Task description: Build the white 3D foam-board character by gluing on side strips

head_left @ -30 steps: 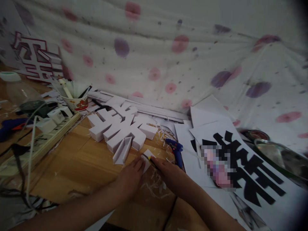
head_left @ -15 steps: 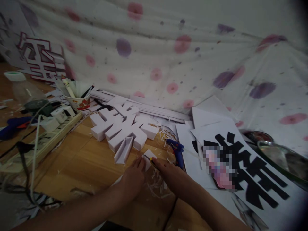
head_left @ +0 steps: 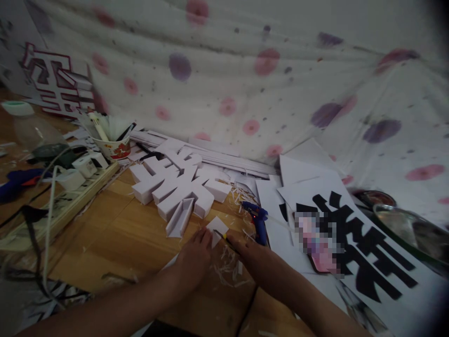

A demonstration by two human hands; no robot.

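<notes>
My right hand is closed around a yellow and black utility knife, its blade pointing left over a small white board piece. My left hand presses its bent fingers onto the left side of that piece, close to the blade. The fingertips and the lower part of the piece are partly hidden. Just beyond my hands lies a thick white cut-out character with raised side walls. A blue glue gun lies beside my right hand.
White shavings lie near my right hand. On the right are a sheet with a black printed character and a pink, blurred-out object. To the left are a power strip, a cup of pens and a bottle.
The knife and my right hand have shifted slightly right and toward me. The blade shows more against the white piece. My left hand stays nearly in place.
</notes>
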